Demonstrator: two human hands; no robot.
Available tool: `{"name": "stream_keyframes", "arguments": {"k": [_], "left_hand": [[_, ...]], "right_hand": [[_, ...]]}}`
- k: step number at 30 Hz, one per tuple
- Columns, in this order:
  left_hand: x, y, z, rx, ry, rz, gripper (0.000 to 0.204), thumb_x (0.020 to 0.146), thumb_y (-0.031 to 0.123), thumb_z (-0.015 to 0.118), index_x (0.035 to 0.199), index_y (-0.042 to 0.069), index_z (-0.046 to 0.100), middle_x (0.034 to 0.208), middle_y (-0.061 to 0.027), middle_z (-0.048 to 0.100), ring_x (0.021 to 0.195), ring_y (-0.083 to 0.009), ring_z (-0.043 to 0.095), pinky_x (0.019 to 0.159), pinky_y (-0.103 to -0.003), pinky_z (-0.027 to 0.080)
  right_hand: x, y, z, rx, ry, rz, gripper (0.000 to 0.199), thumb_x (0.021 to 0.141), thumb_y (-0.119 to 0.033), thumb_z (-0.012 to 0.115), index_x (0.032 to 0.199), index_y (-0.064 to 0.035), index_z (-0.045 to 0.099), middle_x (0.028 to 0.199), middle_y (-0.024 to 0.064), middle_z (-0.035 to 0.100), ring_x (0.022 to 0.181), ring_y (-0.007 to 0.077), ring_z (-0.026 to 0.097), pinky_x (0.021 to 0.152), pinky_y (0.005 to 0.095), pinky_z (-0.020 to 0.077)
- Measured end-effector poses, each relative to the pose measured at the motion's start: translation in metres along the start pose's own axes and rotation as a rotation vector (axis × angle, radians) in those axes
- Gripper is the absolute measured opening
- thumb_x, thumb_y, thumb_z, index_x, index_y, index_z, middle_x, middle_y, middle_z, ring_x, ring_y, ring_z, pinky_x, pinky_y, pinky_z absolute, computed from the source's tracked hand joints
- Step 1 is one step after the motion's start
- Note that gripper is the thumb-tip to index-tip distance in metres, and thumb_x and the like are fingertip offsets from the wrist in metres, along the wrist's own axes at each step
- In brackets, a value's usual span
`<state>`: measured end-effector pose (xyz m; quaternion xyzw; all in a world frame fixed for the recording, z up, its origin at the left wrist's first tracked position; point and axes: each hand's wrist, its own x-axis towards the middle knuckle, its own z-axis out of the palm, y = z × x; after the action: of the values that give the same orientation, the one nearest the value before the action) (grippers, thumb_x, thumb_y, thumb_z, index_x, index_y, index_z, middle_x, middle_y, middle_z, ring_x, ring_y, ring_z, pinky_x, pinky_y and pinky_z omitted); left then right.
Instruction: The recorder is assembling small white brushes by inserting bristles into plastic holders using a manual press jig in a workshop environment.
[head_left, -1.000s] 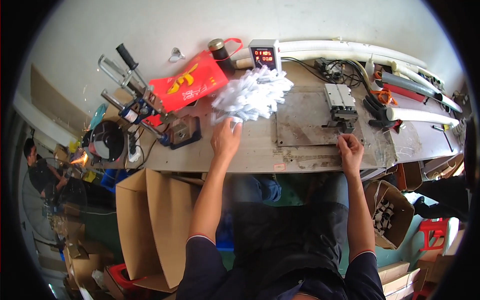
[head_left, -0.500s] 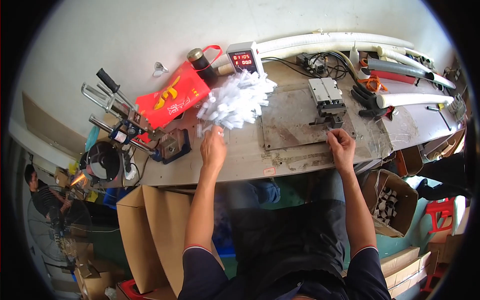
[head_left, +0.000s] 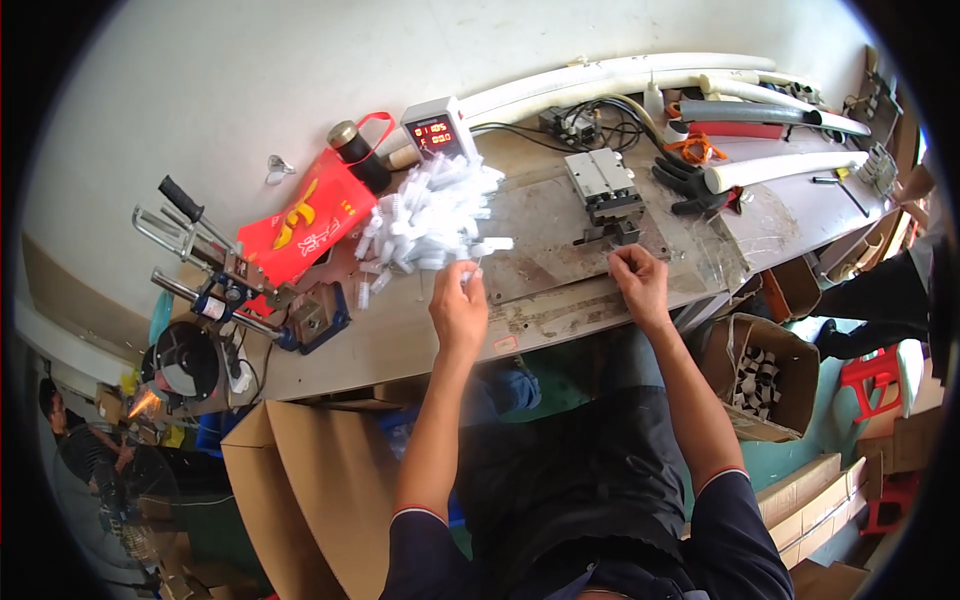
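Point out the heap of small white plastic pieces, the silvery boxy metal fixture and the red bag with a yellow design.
Heap of small white plastic pieces [head_left: 430, 212], head view: its middle.
Silvery boxy metal fixture [head_left: 603, 182], head view: pale top face.
Red bag with yellow design [head_left: 311, 212], head view: printed front.

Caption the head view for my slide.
Bare left hand beside a heap of white plastic pieces, bare right hand near a grey metal fixture.

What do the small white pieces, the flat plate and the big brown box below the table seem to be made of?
White pieces: probably plastic, from their pale, slightly see-through look.
Flat plate: likely metal, dull grey and stained.
Brown box: cardboard, by its matte tan surface and thin, straight-edged flaps.
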<state>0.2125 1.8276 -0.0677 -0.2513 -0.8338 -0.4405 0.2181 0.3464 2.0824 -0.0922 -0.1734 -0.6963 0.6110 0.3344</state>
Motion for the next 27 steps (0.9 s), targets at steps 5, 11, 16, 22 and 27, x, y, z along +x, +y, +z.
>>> {"name": "stream_keyframes", "arguments": {"k": [5,11,16,22,27], "left_hand": [[0.021,0.008,0.029,0.131,-0.117,0.245,0.014,0.09,0.008,0.072,0.104,0.008,0.067,0.098,-0.0094,0.067,0.084,-0.0305,0.066,0.075,-0.042,0.053],[0.03,0.006,0.038,0.175,-0.027,0.291,0.014,0.087,0.006,0.072,0.1,0.009,0.067,0.101,-0.0089,0.068,0.104,-0.0325,0.063,0.093,-0.046,0.047],[0.038,0.009,0.028,0.19,0.101,0.211,0.012,0.09,0.007,0.07,0.101,0.005,0.069,0.105,-0.0107,0.071,0.104,-0.0329,0.064,0.092,-0.044,0.05],[0.019,0.028,0.032,0.065,-0.101,0.42,0.025,0.087,-0.008,0.062,0.107,0.006,0.067,0.111,-0.014,0.068,0.104,-0.0353,0.067,0.087,-0.045,0.055],[0.001,0.062,0.041,-0.059,-0.333,0.565,0.018,0.087,-0.01,0.06,0.098,0.004,0.066,0.108,-0.0114,0.069,0.101,-0.0326,0.068,0.087,-0.042,0.056]], "right_hand": [[0.0,0.004,-0.001,-0.034,0.032,-0.045,0.013,0.093,-0.009,0.068,0.09,0.0042,0.069,0.069,-0.0026,0.059,0.066,0.0031,0.05,0.059,0.0232,0.0423],[0.0,0.004,-0.002,-0.035,0.025,-0.021,0.015,0.092,-0.01,0.068,0.091,0.0049,0.069,0.068,-0.0006,0.059,0.065,0.0047,0.05,0.059,0.0249,0.0431],[-0.001,-0.005,-0.005,-0.071,0.023,-0.001,0.014,0.092,-0.009,0.067,0.092,0.0045,0.069,0.068,0.001,0.059,0.066,0.0052,0.05,0.06,0.0254,0.0436],[-0.009,-0.013,-0.003,-0.181,0.108,-0.214,0.009,0.089,-0.006,0.068,0.095,0.0004,0.07,0.077,0.0043,0.064,0.067,0.013,0.058,0.062,0.029,0.0475],[-0.013,-0.045,0.0,-0.587,0.198,-0.792,0.013,0.082,-0.004,0.074,0.095,-0.0051,0.071,0.091,0.0086,0.067,0.085,0.0242,0.063,0.071,0.0352,0.0498]]}}
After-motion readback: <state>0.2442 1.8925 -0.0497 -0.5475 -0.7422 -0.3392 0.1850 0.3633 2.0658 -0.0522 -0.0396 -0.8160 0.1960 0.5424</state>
